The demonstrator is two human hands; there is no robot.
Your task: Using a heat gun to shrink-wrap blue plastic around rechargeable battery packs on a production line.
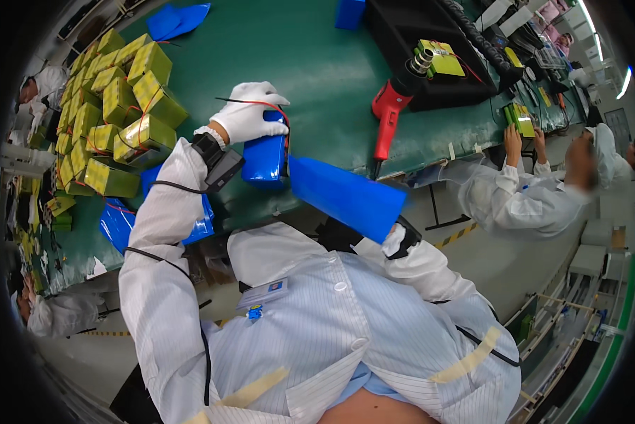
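Note:
My left hand (250,113), in a white glove, grips the upper end of a blue-wrapped battery pack (263,161) on the green table. Red and black wires come out of the pack and run over that hand. To the right, a flat blue shrink-wrap sleeve (345,194) is held up at a slant, its left end close beside the pack. My right hand (394,244) is at the sleeve's lower right end; its fingers are mostly hidden behind the film. Farther right lies a red heat gun (389,113) with a metal nozzle.
Many yellow-green battery packs (140,138) with wires are piled at the left. Blue sleeves (116,225) lie near my left forearm, others (178,21) at the far edge. A black tray (437,90) holds one pack. At right a co-worker's hands (513,145) hold another pack.

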